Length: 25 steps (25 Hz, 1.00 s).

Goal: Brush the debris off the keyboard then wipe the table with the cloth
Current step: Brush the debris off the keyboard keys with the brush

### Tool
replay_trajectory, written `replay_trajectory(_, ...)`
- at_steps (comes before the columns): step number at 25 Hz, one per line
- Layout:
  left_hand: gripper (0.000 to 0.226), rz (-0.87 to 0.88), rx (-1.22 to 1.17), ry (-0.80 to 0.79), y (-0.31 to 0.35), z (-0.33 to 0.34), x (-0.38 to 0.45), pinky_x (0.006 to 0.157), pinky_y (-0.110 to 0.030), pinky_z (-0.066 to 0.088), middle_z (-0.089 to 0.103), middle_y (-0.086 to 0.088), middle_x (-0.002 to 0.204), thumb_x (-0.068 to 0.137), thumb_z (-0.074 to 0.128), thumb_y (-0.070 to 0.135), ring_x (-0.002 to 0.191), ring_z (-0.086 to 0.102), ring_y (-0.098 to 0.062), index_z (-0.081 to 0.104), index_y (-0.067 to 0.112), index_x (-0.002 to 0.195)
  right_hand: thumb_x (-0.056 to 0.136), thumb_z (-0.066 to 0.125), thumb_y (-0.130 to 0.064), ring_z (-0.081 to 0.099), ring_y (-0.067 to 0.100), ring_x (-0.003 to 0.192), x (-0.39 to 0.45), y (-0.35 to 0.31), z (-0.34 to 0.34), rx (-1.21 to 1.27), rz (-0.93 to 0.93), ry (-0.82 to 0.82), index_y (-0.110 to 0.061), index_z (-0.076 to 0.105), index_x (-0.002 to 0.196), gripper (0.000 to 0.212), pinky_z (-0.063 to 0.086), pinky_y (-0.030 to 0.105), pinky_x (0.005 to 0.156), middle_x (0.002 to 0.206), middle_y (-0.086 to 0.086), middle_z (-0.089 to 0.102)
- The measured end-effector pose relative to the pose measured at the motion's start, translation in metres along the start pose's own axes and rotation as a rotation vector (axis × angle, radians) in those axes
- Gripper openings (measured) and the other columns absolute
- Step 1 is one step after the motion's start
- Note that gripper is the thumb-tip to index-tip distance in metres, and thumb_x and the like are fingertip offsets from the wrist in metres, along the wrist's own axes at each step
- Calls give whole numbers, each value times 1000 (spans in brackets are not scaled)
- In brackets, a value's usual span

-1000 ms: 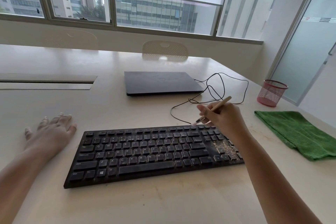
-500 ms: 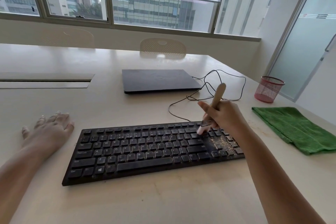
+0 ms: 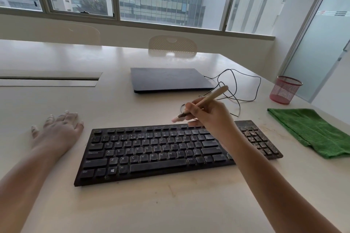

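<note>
From the head camera, looking down across a pale, smooth table point(image 3: 170, 204), a black full-size computer keyboard point(image 3: 170, 151) lies flat in the middle, angled slightly with its right end farther away. Brownish crumbs of debris point(image 3: 255, 138) speckle the number pad at its right end. The right hand point(image 3: 210, 113) hovers above the keyboard's top edge, fingers curled around a slim brush with a light wooden handle point(image 3: 212, 95). The handle sticks up and to the right out of the grip, while the pale bristle tip point(image 3: 175, 119) pokes out to the left of the fingers, just above the top row of keys and well left of the crumbs. Whether the bristles touch the keys is unclear. The left hand point(image 3: 58, 128) lies flat on the table just left of the keyboard, fingers spread and straight, holding nothing. A folded green cloth point(image 3: 312, 130) rests on the table to the right of the keyboard, near it but apart. Behind the keyboard sit a closed dark laptop point(image 3: 170, 79) and a loose loop of thin black cable point(image 3: 246, 89). A red mesh cup point(image 3: 284, 90) stands near the far right edge.
</note>
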<state>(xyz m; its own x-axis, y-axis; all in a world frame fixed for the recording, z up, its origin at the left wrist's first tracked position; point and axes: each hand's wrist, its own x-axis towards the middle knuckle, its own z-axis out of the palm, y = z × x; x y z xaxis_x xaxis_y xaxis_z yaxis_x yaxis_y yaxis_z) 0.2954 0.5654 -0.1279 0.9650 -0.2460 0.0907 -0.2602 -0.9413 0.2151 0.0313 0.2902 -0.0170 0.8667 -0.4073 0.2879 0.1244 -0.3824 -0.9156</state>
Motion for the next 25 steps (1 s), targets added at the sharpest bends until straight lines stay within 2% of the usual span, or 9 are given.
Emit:
replay_trajectory(4, 53, -25, 3, 16, 22, -20, -27, 114, -53, 10, 15, 5, 157, 99, 25, 45, 145, 12, -25, 22, 25, 148, 83, 65, -27, 71, 14, 68, 11, -19, 42, -74, 56, -148, -15, 63, 82, 12, 59, 31, 65, 77, 4, 73)
replay_trajectory(7, 52, -34, -3, 8, 23, -25, -28, 114, -53, 9, 16, 4, 157, 99, 26, 42, 145, 11, -25, 22, 25, 148, 82, 68, -25, 63, 3, 50, 21, -35, 92, 2, 97, -271, -11, 63, 81, 14, 49, 13, 46, 70, 0, 68)
replay_trajectory(11, 51, -28, 0, 14, 26, -27, -33, 115, -56, 9, 19, 1, 156, 98, 33, 37, 145, 12, -26, 25, 23, 146, 82, 71, -22, 64, 10, 52, 30, -49, 150, 60, 136, -358, -8, 65, 81, 15, 55, 20, 52, 68, 3, 67)
replay_trajectory(13, 48, -29, -19, 9, 26, -29, -35, 114, -55, 9, 19, 0, 156, 98, 32, 32, 145, 11, -26, 27, 23, 145, 83, 70, -21, 68, 17, 58, 27, -49, 160, -61, 119, -394, -2, 66, 83, 19, 56, 23, 56, 72, 12, 71)
replay_trajectory(15, 48, -27, -26, 11, 28, -31, -36, 114, -54, 9, 20, 0, 156, 98, 30, 35, 145, 13, -26, 28, 23, 145, 85, 67, -23, 67, 11, 57, 25, -50, 144, -330, 48, -403, -4, 64, 83, 19, 56, 25, 56, 73, 9, 72)
replay_trajectory(17, 49, -32, -21, 1, 29, -31, -35, 114, -55, 9, 21, -1, 156, 98, 29, 38, 144, 13, -26, 29, 22, 144, 86, 65, -27, 66, 9, 61, 27, -51, 119, -660, 19, -378, -7, 65, 85, 20, 58, 30, 66, 74, 5, 70)
replay_trajectory(19, 49, -43, -18, -5, 28, -31, -35, 114, -55, 9, 22, -1, 155, 98, 28, 39, 144, 13, -26, 30, 21, 143, 86, 65, -29, 69, 13, 67, 27, -54, 105, -798, 46, -324, -8, 65, 87, 22, 58, 33, 69, 74, 5, 71)
replay_trajectory(23, 49, -45, -17, -8, 28, -32, -35, 113, -55, 10, 23, -3, 155, 98, 30, 37, 144, 15, -28, 30, 21, 143, 85, 67, -31, 69, 6, 66, 22, -59, 135, -454, -40, -326, -10, 67, 84, 21, 57, 31, 69, 71, 1, 73)
replay_trajectory(25, 48, -46, -7, -19, 28, -32, -36, 113, -56, 11, 24, -5, 154, 96, 33, 36, 143, 15, -28, 31, 21, 142, 85, 67, -31, 68, 5, 67, 17, -57, 147, -433, -79, -378, -10, 70, 83, 21, 56, 30, 69, 72, 1, 73)
